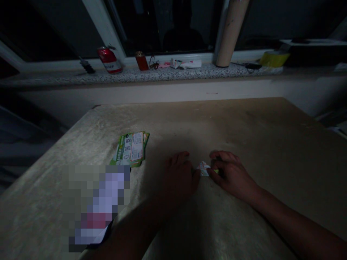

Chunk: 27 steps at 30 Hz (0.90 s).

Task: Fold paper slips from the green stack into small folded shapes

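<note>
A small piece of folded paper (pixel 204 169), printed white with a peaked top, lies on the table between my hands. A bit of green shows at its right end. My left hand (pixel 180 177) rests in shadow at its left, with the thumb against the paper's edge and the other fingers reaching forward on the table. On the opposite side my right hand (pixel 231 171) has its fingers curled, and the thumb presses the paper's right part. The paper's outer ends are partly hidden by my fingers. Left of my hands lies a stack of green printed leaflets (pixel 132 148).
A phone-like object (pixel 105 202), blurred by pixels, lies at the left front of the table (pixel 168 119). On the granite sill (pixel 162 76) stand a red can (pixel 110 60), an orange-brown jar (pixel 141 61), a cardboard tube (pixel 230 34) and a yellow tape roll (pixel 274 58).
</note>
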Available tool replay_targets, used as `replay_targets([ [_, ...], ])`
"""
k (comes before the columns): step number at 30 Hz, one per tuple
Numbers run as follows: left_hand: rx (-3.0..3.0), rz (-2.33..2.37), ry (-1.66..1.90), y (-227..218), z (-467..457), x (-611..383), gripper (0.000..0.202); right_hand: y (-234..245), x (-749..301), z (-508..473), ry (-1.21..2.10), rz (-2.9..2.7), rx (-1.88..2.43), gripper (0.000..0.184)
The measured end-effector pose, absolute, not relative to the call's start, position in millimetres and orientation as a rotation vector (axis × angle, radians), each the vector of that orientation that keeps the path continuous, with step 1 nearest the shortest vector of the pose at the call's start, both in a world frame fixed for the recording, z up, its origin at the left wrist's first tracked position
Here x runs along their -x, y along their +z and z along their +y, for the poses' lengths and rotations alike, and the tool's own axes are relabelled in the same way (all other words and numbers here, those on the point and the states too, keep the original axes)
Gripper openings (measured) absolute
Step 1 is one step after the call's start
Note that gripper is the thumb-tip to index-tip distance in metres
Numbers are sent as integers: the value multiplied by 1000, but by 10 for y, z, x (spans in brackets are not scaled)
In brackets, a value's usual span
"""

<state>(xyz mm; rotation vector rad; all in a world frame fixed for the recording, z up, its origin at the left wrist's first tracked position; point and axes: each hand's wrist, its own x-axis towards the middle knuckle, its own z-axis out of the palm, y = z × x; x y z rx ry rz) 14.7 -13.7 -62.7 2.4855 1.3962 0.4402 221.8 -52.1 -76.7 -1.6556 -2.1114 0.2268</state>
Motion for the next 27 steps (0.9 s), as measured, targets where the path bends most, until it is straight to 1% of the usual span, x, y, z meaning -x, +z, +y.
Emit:
replay_targets([
  [6, -2505, 1443, 426, -626, -146, -187, 31, -784, -2223, -512, 227, -2116, 1647, 19],
  [27, -2541, 1449, 445, -635, -149, -189, 28, -761, -2209, -520, 218, -2108, 1667, 18],
])
